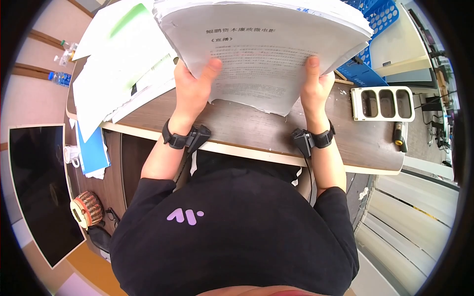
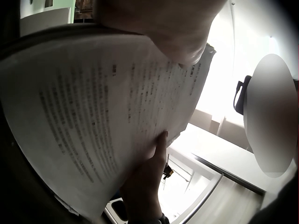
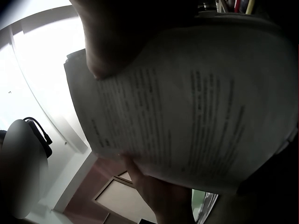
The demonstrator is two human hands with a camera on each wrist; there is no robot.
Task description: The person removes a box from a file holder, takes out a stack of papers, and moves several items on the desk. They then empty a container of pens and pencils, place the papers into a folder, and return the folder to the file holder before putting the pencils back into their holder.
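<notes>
A thick stack of printed paper (image 1: 261, 54) is held up over the desk, its front page facing the person and bowed. My left hand (image 1: 193, 89) grips its left edge, thumb on the printed side and fingers hidden behind. On the opposite edge my right hand (image 1: 316, 90) grips it the same way. The left wrist view shows lines of print on the front page (image 2: 93, 107), with the right hand (image 2: 147, 182) at the far edge. In the right wrist view the page (image 3: 187, 116) is dim, and the left hand (image 3: 163, 193) shows beyond it.
Loose papers (image 1: 116, 64) lie at the desk's left. A blue plastic basket (image 1: 363, 71) stands behind the stack on the right, near a white three-compartment tray (image 1: 382, 104). A black cylindrical item (image 1: 399, 135) lies by the right edge. A dark monitor (image 1: 44, 192) is far left.
</notes>
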